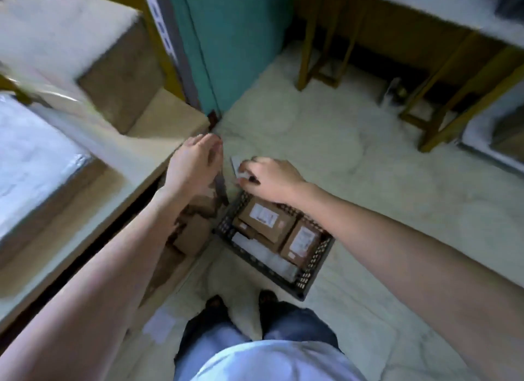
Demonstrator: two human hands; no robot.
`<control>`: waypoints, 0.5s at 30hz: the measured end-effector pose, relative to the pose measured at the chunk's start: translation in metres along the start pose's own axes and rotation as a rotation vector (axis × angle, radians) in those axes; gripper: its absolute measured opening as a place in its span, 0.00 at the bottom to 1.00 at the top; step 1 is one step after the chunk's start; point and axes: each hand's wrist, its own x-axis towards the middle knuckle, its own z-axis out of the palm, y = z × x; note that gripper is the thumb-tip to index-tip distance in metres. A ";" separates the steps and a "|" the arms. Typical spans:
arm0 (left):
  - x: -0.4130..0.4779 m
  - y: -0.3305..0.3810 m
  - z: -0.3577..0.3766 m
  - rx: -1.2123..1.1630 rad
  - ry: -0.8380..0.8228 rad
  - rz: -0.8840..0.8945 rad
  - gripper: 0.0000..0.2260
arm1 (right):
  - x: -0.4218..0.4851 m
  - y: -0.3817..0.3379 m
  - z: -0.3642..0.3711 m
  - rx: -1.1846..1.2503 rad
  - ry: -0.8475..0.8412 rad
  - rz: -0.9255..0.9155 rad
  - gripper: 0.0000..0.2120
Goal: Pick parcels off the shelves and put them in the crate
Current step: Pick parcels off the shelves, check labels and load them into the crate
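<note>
A black perforated crate [312,270] stands on the floor in front of my feet, holding several brown cardboard parcels [266,219] with white labels. My right hand [269,179] hovers over the crate's far corner, shut on a small flat grey parcel [236,165] that sticks out past my fingers. My left hand [195,162] is beside it at the shelf's corner, fingers loosely curled and holding nothing that I can see. More brown parcels [192,230] sit on the lower shelf under my left forearm. The picture is blurred by motion.
A shelf board [119,182] runs along the left with a big cardboard box [122,77] and a plastic-wrapped parcel [31,159] on it. A teal panel [235,40] stands behind. Wooden table legs [320,57] rise at the back right. Pale floor [382,182] lies to the right.
</note>
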 end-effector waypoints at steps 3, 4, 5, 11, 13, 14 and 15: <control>-0.012 -0.015 -0.071 0.021 0.175 -0.042 0.09 | 0.029 -0.056 -0.032 0.015 0.057 -0.161 0.15; -0.020 -0.021 -0.094 0.036 0.246 -0.071 0.09 | 0.040 -0.078 -0.041 0.014 0.072 -0.212 0.14; -0.031 -0.027 -0.116 0.058 0.306 -0.104 0.09 | 0.050 -0.100 -0.050 0.014 0.083 -0.254 0.14; -0.131 -0.097 -0.200 0.201 0.345 -0.415 0.12 | 0.096 -0.230 -0.057 0.246 0.219 -0.460 0.13; -0.170 -0.127 -0.210 0.219 0.284 -0.547 0.16 | 0.107 -0.269 -0.045 0.370 0.240 -0.460 0.15; -0.187 -0.141 -0.212 0.217 0.220 -0.622 0.18 | 0.112 -0.285 -0.037 0.433 0.224 -0.422 0.16; -0.202 -0.155 -0.213 0.228 0.138 -0.697 0.20 | 0.116 -0.300 -0.028 0.488 0.185 -0.358 0.17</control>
